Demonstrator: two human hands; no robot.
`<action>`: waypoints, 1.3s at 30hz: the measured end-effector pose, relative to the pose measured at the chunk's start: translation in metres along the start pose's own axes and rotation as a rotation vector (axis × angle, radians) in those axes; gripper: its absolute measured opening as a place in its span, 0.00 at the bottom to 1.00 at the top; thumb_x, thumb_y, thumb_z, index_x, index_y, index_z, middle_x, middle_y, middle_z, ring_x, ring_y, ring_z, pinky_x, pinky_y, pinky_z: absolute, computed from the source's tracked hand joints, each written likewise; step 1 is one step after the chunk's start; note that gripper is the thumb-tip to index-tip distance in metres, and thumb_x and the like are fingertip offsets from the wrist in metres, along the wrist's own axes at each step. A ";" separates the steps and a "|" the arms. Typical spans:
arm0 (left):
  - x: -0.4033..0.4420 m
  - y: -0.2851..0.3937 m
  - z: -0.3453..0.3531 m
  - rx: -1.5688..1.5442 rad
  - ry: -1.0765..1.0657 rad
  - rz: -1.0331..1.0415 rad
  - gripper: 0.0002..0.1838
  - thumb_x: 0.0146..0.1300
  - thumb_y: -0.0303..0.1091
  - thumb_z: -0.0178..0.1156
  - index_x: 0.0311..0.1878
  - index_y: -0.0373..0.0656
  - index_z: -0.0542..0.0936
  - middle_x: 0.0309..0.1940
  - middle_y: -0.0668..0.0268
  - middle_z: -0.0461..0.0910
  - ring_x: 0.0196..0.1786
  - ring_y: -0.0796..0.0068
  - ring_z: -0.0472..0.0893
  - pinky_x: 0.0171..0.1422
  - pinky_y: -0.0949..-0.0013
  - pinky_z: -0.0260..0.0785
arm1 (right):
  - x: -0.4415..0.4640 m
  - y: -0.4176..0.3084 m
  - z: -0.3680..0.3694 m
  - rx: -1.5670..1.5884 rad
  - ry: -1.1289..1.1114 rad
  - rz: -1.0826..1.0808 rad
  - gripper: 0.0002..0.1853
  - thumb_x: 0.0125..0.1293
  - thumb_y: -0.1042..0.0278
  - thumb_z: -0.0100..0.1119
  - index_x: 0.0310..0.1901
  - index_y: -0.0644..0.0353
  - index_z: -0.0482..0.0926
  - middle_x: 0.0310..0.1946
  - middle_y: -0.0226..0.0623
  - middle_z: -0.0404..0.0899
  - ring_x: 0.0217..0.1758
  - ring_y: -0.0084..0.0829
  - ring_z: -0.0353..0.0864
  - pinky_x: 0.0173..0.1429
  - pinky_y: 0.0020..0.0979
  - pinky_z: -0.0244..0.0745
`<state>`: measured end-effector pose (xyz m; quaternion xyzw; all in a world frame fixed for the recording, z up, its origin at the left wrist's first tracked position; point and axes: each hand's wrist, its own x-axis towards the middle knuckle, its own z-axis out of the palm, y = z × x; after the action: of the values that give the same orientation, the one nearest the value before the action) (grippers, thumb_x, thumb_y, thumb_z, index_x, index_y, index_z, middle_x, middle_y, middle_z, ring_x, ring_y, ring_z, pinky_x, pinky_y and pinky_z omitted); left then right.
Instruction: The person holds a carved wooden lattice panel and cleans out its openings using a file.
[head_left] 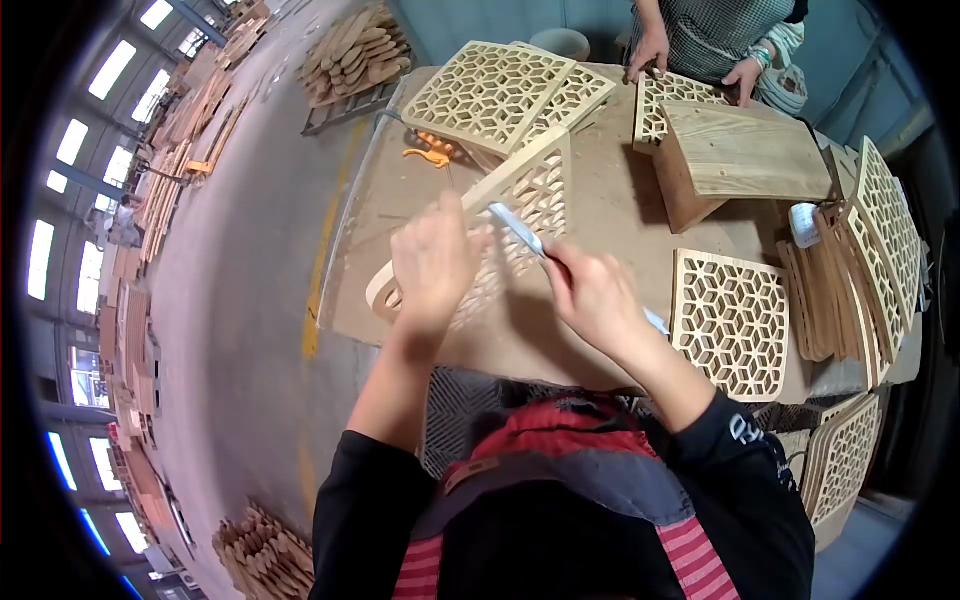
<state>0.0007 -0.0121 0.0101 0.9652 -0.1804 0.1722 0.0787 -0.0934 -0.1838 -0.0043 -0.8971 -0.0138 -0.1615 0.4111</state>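
A wooden lattice panel (552, 180) with a hexagon-pattern cutout and a solid rim stands tilted over the table in front of me. My left hand (437, 252) is at the panel's left side, over its rim; motion blur smears its fingers, so their grip is unclear. To the right, my right hand (597, 298) is closed around the near end of a flat, narrow, pale-blue and silver tool (517, 229). The tool points up and left across the panel, close to my left hand. Its exact kind is not clear.
Lattice panels (487, 90) lie at the table's far left, near an orange-handled tool (434, 150). Another panel (732, 322) lies at right, beside stacked wooden pieces (815, 290). Across the table, a co-worker's hands (652, 48) hold a panel beside a wooden stand (745, 150).
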 end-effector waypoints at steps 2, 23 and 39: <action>-0.003 0.001 0.000 -0.013 0.025 0.016 0.25 0.43 0.47 0.77 0.35 0.39 0.76 0.27 0.55 0.83 0.31 0.49 0.82 0.35 0.54 0.71 | 0.015 -0.001 0.010 -0.019 -0.008 -0.009 0.08 0.66 0.70 0.58 0.44 0.59 0.83 0.27 0.53 0.81 0.32 0.54 0.82 0.38 0.49 0.77; -0.002 0.005 -0.002 -0.033 0.023 0.013 0.25 0.41 0.44 0.78 0.33 0.39 0.75 0.24 0.55 0.80 0.29 0.49 0.80 0.34 0.53 0.69 | -0.015 -0.004 -0.012 -0.011 -0.057 0.002 0.09 0.66 0.73 0.58 0.46 0.62 0.82 0.25 0.54 0.80 0.30 0.56 0.82 0.37 0.51 0.77; -0.019 0.020 -0.010 -0.034 -0.027 0.001 0.21 0.45 0.36 0.75 0.37 0.41 0.74 0.30 0.54 0.81 0.34 0.49 0.82 0.38 0.51 0.73 | 0.002 0.004 0.024 -0.199 -0.035 -0.043 0.14 0.66 0.70 0.50 0.49 0.66 0.77 0.22 0.52 0.81 0.26 0.51 0.84 0.31 0.49 0.78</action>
<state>-0.0266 -0.0219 0.0142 0.9659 -0.1848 0.1559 0.0923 -0.0846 -0.1684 -0.0214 -0.9357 -0.0241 -0.1551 0.3159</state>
